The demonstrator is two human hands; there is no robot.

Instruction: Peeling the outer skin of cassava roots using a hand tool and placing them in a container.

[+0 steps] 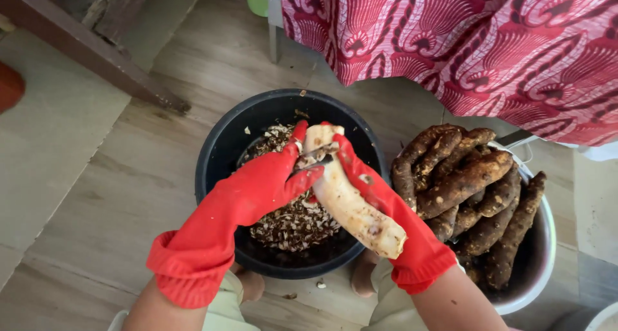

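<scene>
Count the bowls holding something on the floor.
2. The black bowl with peelings sits under both gloved hands; the white bowl of unpeeled brown roots stands to its right. Others may lie outside the picture.

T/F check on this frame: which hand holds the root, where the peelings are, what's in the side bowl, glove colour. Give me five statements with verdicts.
1. The right hand holds a mostly peeled pale root. True.
2. The left hand is bare. False: both hands wear red rubber gloves.
3. Peelings lie in the black basin. True.
4. The white bowl at right holds peeled roots. False: its brown roots are unpeeled.
5. The peeled root lies on the floor. False: it is held above the black basin, the left hand pressing a dark blade against it.
</scene>
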